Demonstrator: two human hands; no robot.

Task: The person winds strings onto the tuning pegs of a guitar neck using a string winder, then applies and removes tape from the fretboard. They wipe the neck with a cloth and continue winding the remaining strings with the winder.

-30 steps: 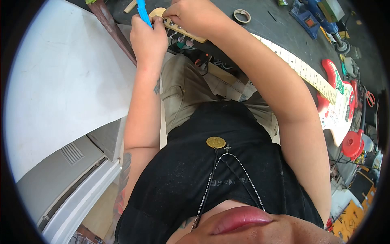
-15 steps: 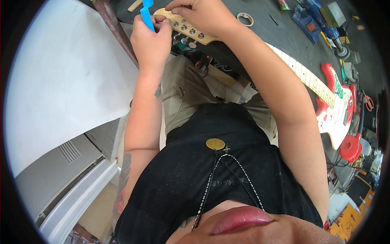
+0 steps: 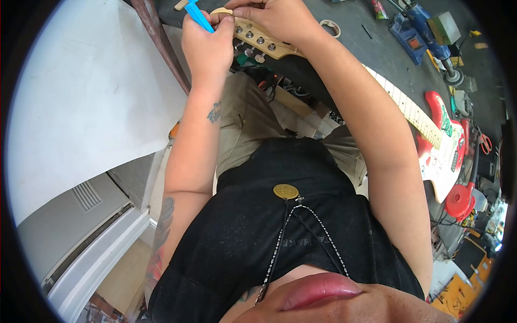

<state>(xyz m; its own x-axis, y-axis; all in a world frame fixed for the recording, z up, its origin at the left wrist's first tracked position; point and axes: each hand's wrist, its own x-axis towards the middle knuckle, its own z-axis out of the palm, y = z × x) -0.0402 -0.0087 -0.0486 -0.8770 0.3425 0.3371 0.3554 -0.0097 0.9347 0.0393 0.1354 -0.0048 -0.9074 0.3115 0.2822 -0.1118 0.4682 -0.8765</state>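
Note:
An electric guitar lies across the dark bench, with its pale headstock (image 3: 277, 49) at the top and its red and white body (image 3: 444, 156) at the right. My left hand (image 3: 207, 46) is closed around a blue plastic tool (image 3: 199, 19), its thumb and fingers beside the headstock's tip and tuners. Over the headstock's far edge, my right hand (image 3: 283, 21) has its fingers pinched together close to my left fingertips. Whatever lies between those right fingers is too small to tell. Several metal tuning posts (image 3: 260, 40) show between the hands.
A roll of tape (image 3: 330, 28) lies beyond my right wrist. At the back right stands a blue rotary tool (image 3: 431, 32). Red-handled scissors (image 3: 486, 144) and a red round object (image 3: 459, 201) are near the guitar body. A white panel (image 3: 91, 97) fills the left side.
My right fingers have come closer to my left fingertips. The blue tool leans more to the side. Hands and headstock appear slightly further right in the view.

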